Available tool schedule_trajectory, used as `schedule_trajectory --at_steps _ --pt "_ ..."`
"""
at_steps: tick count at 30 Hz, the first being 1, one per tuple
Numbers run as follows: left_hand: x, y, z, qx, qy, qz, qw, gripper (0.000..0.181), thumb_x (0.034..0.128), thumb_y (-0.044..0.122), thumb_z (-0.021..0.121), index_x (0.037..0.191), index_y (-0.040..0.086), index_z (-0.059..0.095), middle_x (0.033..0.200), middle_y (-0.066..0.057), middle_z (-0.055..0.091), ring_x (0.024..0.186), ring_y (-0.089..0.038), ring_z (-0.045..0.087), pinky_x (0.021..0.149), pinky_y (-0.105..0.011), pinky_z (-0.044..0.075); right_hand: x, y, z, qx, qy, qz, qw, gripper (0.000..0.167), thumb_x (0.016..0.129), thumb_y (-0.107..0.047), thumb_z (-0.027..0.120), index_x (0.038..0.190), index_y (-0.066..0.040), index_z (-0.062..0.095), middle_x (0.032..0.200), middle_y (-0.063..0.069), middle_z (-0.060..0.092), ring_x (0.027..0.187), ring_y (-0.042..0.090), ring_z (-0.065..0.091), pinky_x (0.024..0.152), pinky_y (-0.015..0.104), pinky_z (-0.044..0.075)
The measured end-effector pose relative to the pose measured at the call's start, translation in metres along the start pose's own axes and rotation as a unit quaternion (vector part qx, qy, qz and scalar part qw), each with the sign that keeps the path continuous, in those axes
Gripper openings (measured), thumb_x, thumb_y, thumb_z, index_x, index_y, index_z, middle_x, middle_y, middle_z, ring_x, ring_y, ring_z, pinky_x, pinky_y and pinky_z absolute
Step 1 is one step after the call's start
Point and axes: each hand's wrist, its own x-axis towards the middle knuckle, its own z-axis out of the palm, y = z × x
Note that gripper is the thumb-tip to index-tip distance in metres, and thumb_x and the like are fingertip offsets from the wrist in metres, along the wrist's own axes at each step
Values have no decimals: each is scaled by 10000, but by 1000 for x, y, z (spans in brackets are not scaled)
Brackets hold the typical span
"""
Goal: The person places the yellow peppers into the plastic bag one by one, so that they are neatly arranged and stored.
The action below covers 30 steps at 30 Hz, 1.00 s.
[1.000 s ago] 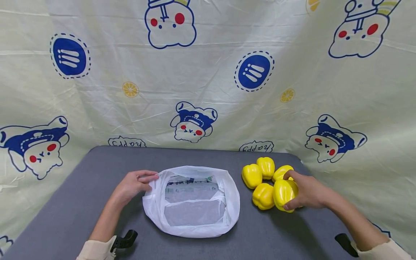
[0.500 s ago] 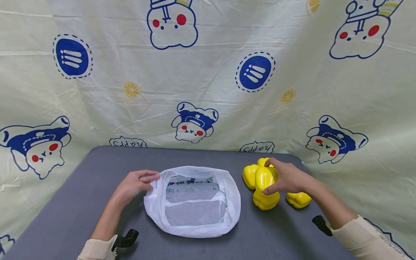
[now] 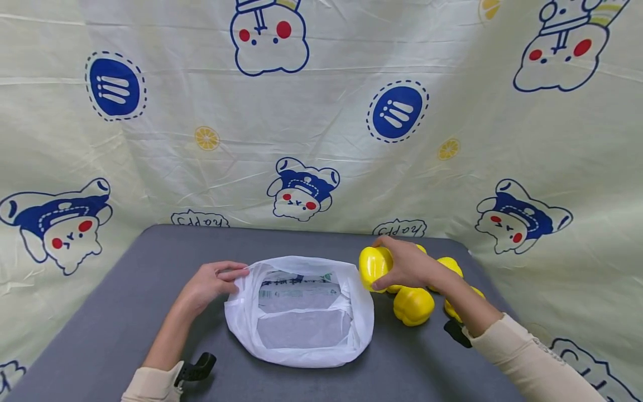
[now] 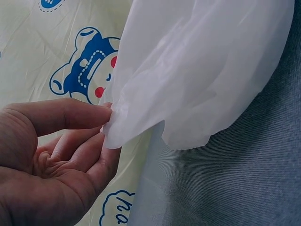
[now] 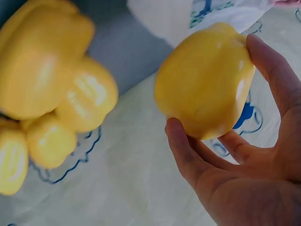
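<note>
My right hand (image 3: pixel 409 263) grips a yellow bell pepper (image 3: pixel 374 267) between thumb and fingers, held above the table by the right rim of a white plastic bag (image 3: pixel 301 357). In the right wrist view, the same yellow bell pepper (image 5: pixel 204 82) is clasped by the thumb and fingertips. The bag stands with its mouth wide and its rim folded outward; printed text shows on its inner wall. At the bag's left rim, my left hand (image 3: pixel 208 287) pinches the edge. Up close in the left wrist view, the thumb and fingers hold the thin bag edge (image 4: pixel 115 127).
Several more yellow bell peppers (image 3: pixel 413 306) lie on the grey table (image 3: pixel 281 385) right of the bag, some partly hidden by my right hand and forearm. A patterned cloth (image 3: pixel 321 123) hangs behind the table. A black strap (image 3: pixel 196 368) sits on my left wrist.
My right hand has lifted the bell pepper from the group and carried it left, from the right side of the pile to the bag's right rim. The left hand stays at the bag's edge.
</note>
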Motion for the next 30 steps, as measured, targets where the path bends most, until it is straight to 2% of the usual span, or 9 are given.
schedule_trajectory --at_steps 5,10,23,27,30 --pt "0 2 1 33 22 -32 10000 562 810 -92 692 1361 -39 599 1364 -189 637 1334 -347 568 938 -304 547 12 -20 12 -16 82 -134 9999 814 704 -359 896 1381 -105 521 1220 96 644 1031 275 563 879 466 540" --pt "2 1 2 20 61 -62 10000 543 822 -94 678 1356 -28 608 1360 -180 643 1335 -342 570 993 -355 540 21 -41 25 77 52 -285 9995 808 690 -334 899 1386 -131 543 1229 94 638 1047 268 553 855 433 549" --pt "3 0 1 63 136 -132 9998 537 825 -92 683 1352 -19 613 1352 -170 652 1318 -342 586 988 -377 552 44 -86 68 466 -58 -476 9978 806 686 -273 917 1396 -215 540 1245 66 608 1058 243 535 863 421 563" --pt "3 0 1 43 148 -154 9998 540 820 -98 680 1350 -20 614 1353 -170 652 1323 -342 582 969 -352 551 52 -95 79 565 -149 -621 9964 784 691 -275 915 1375 -200 537 1254 88 609 1073 266 538 877 436 570" --pt "2 0 2 71 178 -199 9996 537 822 -94 675 1350 -15 616 1351 -166 655 1327 -345 579 1000 -387 545 56 -101 86 619 -220 -662 9956 769 695 -272 910 1363 -189 538 1267 96 610 1091 277 532 892 440 570"
